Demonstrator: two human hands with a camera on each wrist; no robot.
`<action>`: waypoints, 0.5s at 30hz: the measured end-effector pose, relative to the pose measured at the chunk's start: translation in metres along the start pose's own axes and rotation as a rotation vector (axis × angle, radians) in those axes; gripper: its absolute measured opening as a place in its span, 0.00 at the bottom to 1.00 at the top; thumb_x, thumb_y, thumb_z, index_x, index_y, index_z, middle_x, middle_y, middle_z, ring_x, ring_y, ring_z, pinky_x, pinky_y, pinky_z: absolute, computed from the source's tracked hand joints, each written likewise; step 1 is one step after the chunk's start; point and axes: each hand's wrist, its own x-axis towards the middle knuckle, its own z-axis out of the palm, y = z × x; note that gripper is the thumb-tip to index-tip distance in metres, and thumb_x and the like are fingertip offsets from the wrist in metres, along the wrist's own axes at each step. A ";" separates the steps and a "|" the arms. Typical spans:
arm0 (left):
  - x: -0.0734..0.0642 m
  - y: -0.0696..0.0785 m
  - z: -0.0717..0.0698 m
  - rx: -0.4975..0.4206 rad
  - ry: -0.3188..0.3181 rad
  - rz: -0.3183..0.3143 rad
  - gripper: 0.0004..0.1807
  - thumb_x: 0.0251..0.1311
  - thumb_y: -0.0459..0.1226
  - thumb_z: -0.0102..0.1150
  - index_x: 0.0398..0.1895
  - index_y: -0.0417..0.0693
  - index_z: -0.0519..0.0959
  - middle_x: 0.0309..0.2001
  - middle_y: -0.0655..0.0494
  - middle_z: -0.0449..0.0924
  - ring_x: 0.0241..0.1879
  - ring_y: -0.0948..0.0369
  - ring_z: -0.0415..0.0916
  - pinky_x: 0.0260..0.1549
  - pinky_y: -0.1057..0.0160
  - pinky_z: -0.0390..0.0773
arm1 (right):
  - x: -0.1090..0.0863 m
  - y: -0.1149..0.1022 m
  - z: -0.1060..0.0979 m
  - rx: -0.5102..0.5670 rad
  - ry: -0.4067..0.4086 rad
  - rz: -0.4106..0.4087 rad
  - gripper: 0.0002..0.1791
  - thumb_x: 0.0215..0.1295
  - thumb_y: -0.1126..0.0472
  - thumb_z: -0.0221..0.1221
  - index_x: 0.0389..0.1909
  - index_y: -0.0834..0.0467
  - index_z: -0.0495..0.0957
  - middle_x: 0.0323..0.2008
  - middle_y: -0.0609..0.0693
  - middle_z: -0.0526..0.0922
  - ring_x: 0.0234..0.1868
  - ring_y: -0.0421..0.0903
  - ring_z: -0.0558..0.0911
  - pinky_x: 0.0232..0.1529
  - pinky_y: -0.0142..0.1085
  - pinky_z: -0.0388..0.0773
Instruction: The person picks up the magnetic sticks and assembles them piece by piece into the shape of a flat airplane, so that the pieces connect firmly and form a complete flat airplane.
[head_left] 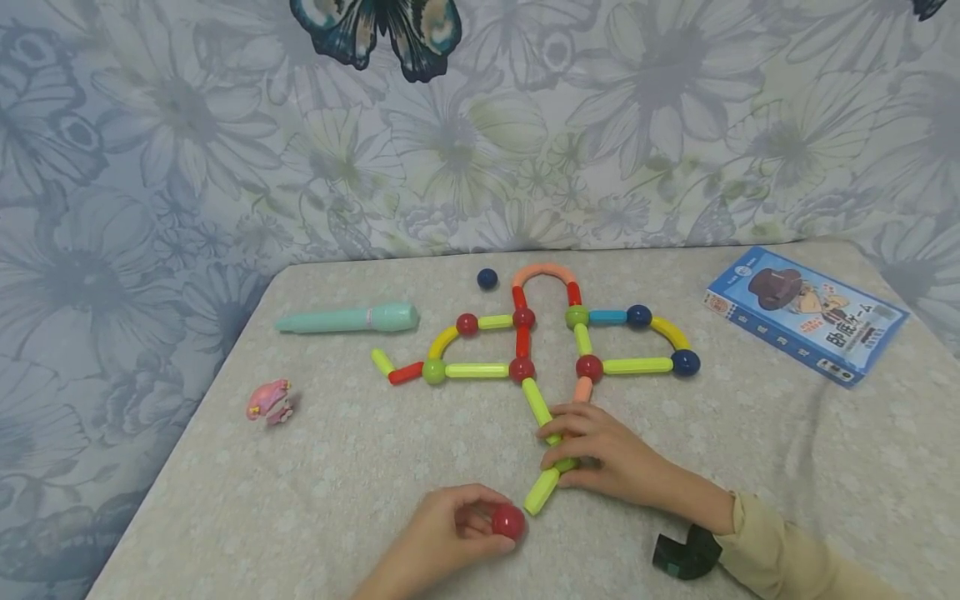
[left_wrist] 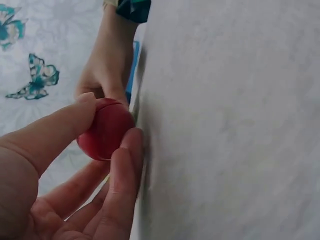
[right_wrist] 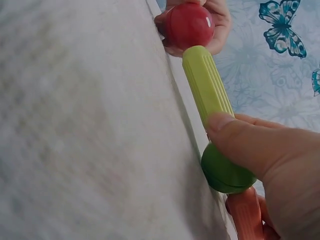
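Observation:
My left hand (head_left: 442, 533) pinches a red ball (head_left: 508, 522) between thumb and fingers, low over the front of the table. In the right wrist view, this ball sits right at the free end of a yellow-green magnetic stick (right_wrist: 207, 82). My right hand (head_left: 611, 454) grips that stick near its other end, thumb on its ribbed side. Just below the thumb a green ball (right_wrist: 227, 170) joins it to an orange stick (right_wrist: 246, 215). Fingers partly cover this joint in the head view. Above it spreads a flat figure of coloured sticks and red balls (head_left: 522, 369).
A loose dark blue ball (head_left: 487, 278) and a mint-green pen-shaped object (head_left: 348, 318) lie behind the figure. At left stands a small pink figurine (head_left: 271, 402). A blue box (head_left: 808, 315) lies at back right. Flowered fabric (head_left: 480, 125) hangs behind the table.

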 end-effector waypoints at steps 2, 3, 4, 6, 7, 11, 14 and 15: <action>0.002 0.000 0.003 -0.009 0.008 0.002 0.15 0.49 0.36 0.70 0.41 0.45 0.81 0.31 0.60 0.81 0.29 0.62 0.79 0.29 0.67 0.78 | 0.000 0.000 0.001 -0.003 0.006 -0.007 0.12 0.54 0.55 0.67 0.41 0.43 0.83 0.52 0.41 0.75 0.62 0.50 0.64 0.57 0.53 0.61; 0.002 0.000 0.004 -0.014 0.010 0.003 0.15 0.49 0.36 0.70 0.41 0.45 0.81 0.31 0.59 0.81 0.30 0.62 0.79 0.29 0.67 0.78 | 0.000 0.001 0.001 -0.004 0.009 -0.011 0.12 0.54 0.55 0.67 0.41 0.42 0.83 0.52 0.41 0.75 0.62 0.50 0.64 0.57 0.53 0.61; 0.003 0.000 0.005 -0.016 0.013 0.005 0.15 0.49 0.36 0.70 0.41 0.45 0.81 0.31 0.59 0.81 0.30 0.62 0.79 0.29 0.67 0.78 | 0.000 0.001 0.001 -0.006 0.011 -0.015 0.12 0.54 0.55 0.67 0.41 0.43 0.83 0.52 0.41 0.75 0.62 0.50 0.64 0.57 0.53 0.62; 0.003 0.000 0.006 -0.012 0.020 0.011 0.15 0.49 0.36 0.70 0.41 0.45 0.81 0.31 0.60 0.81 0.29 0.62 0.79 0.29 0.67 0.78 | 0.000 0.002 0.002 -0.007 0.016 -0.019 0.12 0.54 0.55 0.67 0.41 0.43 0.82 0.52 0.41 0.75 0.62 0.50 0.64 0.57 0.53 0.62; 0.004 0.000 0.007 -0.004 0.023 0.012 0.15 0.49 0.36 0.71 0.40 0.45 0.81 0.31 0.60 0.81 0.29 0.62 0.79 0.29 0.67 0.78 | 0.000 0.002 0.002 -0.008 0.018 -0.019 0.12 0.54 0.55 0.68 0.41 0.43 0.82 0.52 0.41 0.75 0.62 0.50 0.64 0.57 0.53 0.62; 0.004 0.001 0.006 0.011 0.010 0.004 0.15 0.49 0.36 0.70 0.41 0.45 0.80 0.30 0.60 0.80 0.29 0.63 0.78 0.29 0.67 0.78 | 0.000 0.003 0.002 -0.003 0.020 -0.017 0.12 0.54 0.55 0.67 0.41 0.43 0.82 0.52 0.41 0.75 0.62 0.50 0.64 0.56 0.53 0.62; 0.005 0.001 0.003 0.028 -0.021 -0.007 0.15 0.49 0.35 0.70 0.42 0.47 0.80 0.30 0.61 0.80 0.29 0.63 0.77 0.29 0.67 0.78 | 0.000 0.002 0.002 0.001 0.020 -0.017 0.12 0.55 0.55 0.67 0.41 0.43 0.82 0.53 0.41 0.75 0.62 0.50 0.64 0.56 0.53 0.62; 0.005 0.002 0.002 0.034 -0.031 -0.009 0.16 0.50 0.35 0.70 0.43 0.47 0.80 0.31 0.61 0.79 0.29 0.63 0.77 0.29 0.67 0.78 | 0.000 0.002 0.002 0.003 0.020 -0.018 0.12 0.55 0.55 0.67 0.41 0.43 0.83 0.53 0.41 0.75 0.62 0.50 0.64 0.56 0.53 0.62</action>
